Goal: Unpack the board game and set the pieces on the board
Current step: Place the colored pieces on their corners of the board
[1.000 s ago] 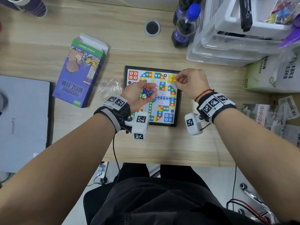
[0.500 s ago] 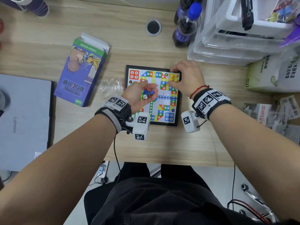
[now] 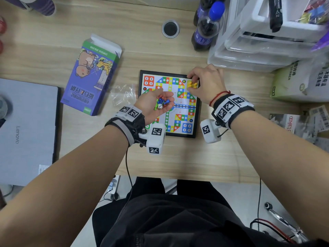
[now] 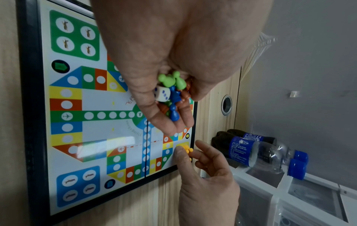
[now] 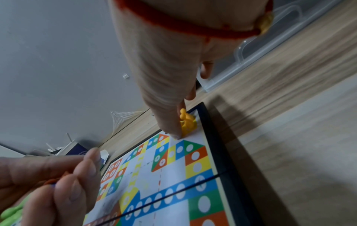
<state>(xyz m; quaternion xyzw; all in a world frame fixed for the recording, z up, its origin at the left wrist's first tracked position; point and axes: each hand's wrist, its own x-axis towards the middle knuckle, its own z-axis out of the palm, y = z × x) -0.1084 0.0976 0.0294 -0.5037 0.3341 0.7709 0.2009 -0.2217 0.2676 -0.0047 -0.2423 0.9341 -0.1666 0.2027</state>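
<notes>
Head view: pieces in my left palm, yellow ones going onto the board's far right corner.

Nearest me, my left hand hovers palm-up over the board, fingers curled around a heap of pawns, green, blue and orange-red, plus a white die. Past it, my right hand reaches to the far right corner, thumb and fingers pinching at the cluster of yellow pawns standing on the yellow square. Left of the board on the tabletop lie a clear plastic bag and the opened purple game box. Farther off stand two dark bottles beside clear storage drawers.
</notes>
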